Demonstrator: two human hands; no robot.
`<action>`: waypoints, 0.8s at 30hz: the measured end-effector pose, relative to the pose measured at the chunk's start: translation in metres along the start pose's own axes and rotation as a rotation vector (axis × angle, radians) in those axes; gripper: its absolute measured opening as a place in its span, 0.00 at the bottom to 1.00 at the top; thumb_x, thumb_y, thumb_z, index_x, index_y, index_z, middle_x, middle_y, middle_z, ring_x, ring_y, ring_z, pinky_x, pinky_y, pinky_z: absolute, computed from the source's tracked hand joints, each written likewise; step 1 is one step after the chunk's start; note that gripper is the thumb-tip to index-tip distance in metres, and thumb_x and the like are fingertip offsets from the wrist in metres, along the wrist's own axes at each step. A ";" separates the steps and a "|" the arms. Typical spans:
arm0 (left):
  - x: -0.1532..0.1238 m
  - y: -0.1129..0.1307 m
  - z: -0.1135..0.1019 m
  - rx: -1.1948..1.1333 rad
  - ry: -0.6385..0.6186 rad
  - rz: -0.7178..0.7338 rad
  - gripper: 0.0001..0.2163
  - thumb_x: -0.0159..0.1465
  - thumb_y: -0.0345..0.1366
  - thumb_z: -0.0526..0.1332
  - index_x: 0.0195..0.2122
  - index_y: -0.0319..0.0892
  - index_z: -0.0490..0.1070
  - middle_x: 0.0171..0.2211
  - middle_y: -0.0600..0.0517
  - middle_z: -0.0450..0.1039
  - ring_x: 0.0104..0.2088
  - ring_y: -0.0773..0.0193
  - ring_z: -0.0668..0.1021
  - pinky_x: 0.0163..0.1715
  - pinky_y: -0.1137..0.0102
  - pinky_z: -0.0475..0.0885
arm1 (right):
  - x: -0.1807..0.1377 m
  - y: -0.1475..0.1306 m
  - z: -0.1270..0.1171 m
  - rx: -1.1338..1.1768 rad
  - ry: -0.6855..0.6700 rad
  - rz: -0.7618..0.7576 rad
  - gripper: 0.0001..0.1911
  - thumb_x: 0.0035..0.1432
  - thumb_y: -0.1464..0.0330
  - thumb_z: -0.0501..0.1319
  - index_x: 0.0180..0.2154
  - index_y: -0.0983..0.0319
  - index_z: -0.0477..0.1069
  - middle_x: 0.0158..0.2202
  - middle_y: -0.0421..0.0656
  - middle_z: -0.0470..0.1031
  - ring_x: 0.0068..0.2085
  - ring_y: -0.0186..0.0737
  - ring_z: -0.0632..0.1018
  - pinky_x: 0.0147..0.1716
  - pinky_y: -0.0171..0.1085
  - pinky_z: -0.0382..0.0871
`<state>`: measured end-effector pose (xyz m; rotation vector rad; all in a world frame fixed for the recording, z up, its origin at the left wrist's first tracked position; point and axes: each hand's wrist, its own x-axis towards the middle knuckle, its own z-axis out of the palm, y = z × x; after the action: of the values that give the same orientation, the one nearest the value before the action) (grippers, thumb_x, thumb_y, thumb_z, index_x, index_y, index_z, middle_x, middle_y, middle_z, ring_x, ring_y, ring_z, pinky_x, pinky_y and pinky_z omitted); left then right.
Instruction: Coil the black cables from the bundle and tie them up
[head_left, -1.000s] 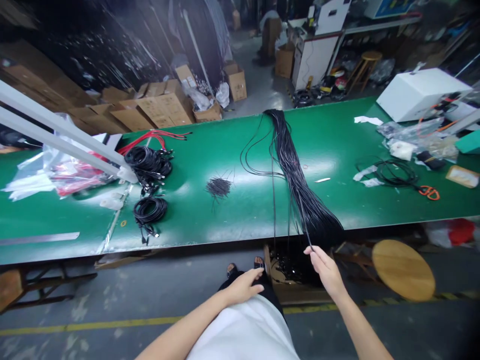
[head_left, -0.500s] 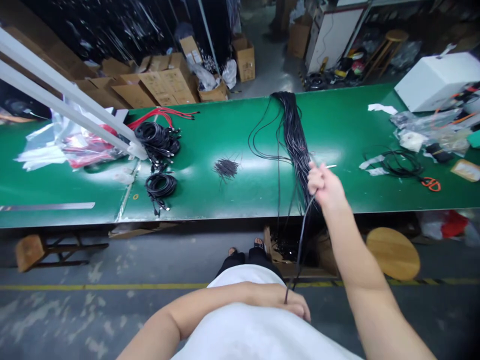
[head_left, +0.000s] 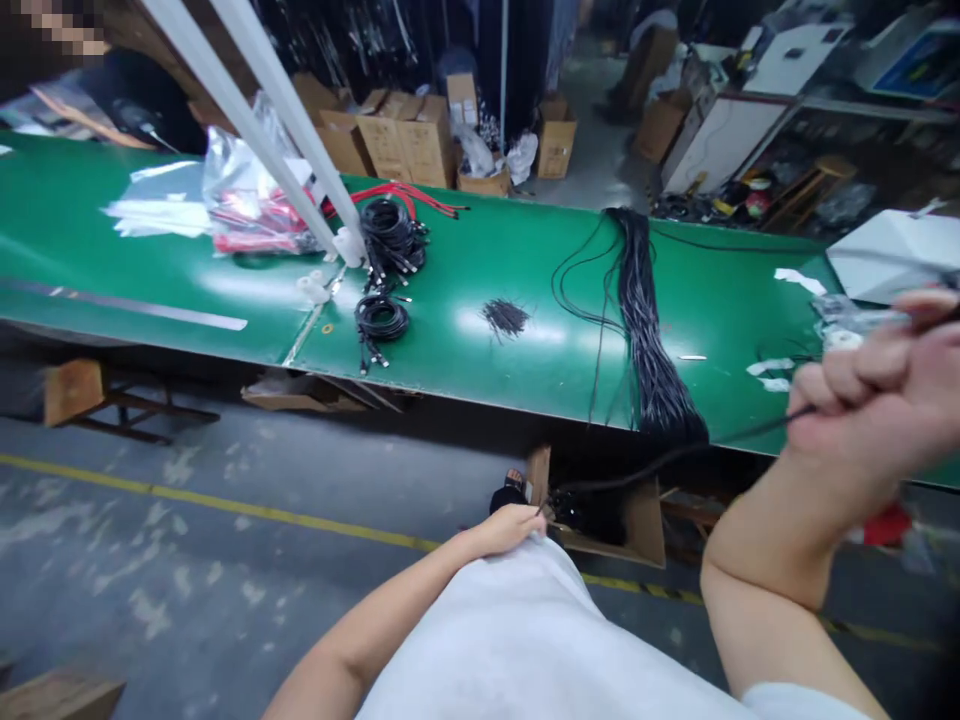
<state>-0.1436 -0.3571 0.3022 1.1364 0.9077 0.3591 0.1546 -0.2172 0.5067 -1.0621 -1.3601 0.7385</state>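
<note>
My right hand [head_left: 885, 395] is raised close to the camera at the right, its fingers closed round a single black cable [head_left: 675, 455]. That cable runs down and left to my left hand [head_left: 510, 528], which pinches its lower end against my white shirt. A long bundle of black cables [head_left: 649, 330] lies across the green table [head_left: 480, 330] and hangs over its near edge into a cardboard box [head_left: 637, 520] on the floor.
Coiled black cables [head_left: 382, 315], a larger heap of coils [head_left: 394, 235], red cables [head_left: 405, 195] and a small pile of black ties [head_left: 506, 318] lie on the table. A white box [head_left: 892, 255] sits at far right. Cardboard boxes [head_left: 405, 135] stand behind. A white frame bar [head_left: 277, 150] crosses the left.
My right hand has swung up and to the right, drawing one cable out from the bundle. My left hand stayed at my waist on the cable's end. My head turned left.
</note>
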 end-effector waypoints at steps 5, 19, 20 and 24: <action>-0.029 0.049 0.026 -0.422 -0.551 0.395 0.26 0.65 0.59 0.57 0.37 0.37 0.77 0.40 0.42 0.79 0.52 0.53 0.79 0.56 0.59 0.71 | 0.017 0.074 0.040 0.164 -0.133 0.348 0.23 0.66 0.43 0.46 0.46 0.48 0.68 0.38 0.41 0.70 0.38 0.36 0.74 0.41 0.38 0.70; -0.042 0.086 -0.045 -0.561 0.145 0.287 0.15 0.72 0.45 0.53 0.46 0.39 0.72 0.42 0.48 0.79 0.51 0.59 0.81 0.35 0.78 0.74 | -0.272 0.069 0.019 -0.273 -0.437 0.628 0.35 0.63 0.37 0.36 0.20 0.57 0.50 0.16 0.37 0.49 0.22 0.35 0.57 0.26 0.37 0.61; -0.032 0.080 -0.039 -0.556 0.131 0.249 0.15 0.72 0.45 0.53 0.48 0.40 0.71 0.45 0.47 0.78 0.52 0.58 0.80 0.35 0.78 0.74 | -0.265 0.052 0.012 -0.197 -0.364 0.605 0.35 0.63 0.37 0.38 0.20 0.57 0.49 0.16 0.36 0.47 0.21 0.34 0.54 0.24 0.36 0.58; -0.012 0.054 -0.032 -0.670 0.192 0.191 0.15 0.73 0.42 0.51 0.53 0.41 0.70 0.47 0.47 0.78 0.54 0.60 0.79 0.41 0.75 0.75 | -0.257 -0.014 0.017 0.163 -0.483 0.563 0.28 0.62 0.46 0.57 0.20 0.59 0.58 0.15 0.37 0.54 0.17 0.31 0.57 0.17 0.35 0.51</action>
<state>-0.1655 -0.3228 0.3517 0.5716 0.7572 0.8685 0.1063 -0.4536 0.4150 -1.1929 -1.3695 1.5758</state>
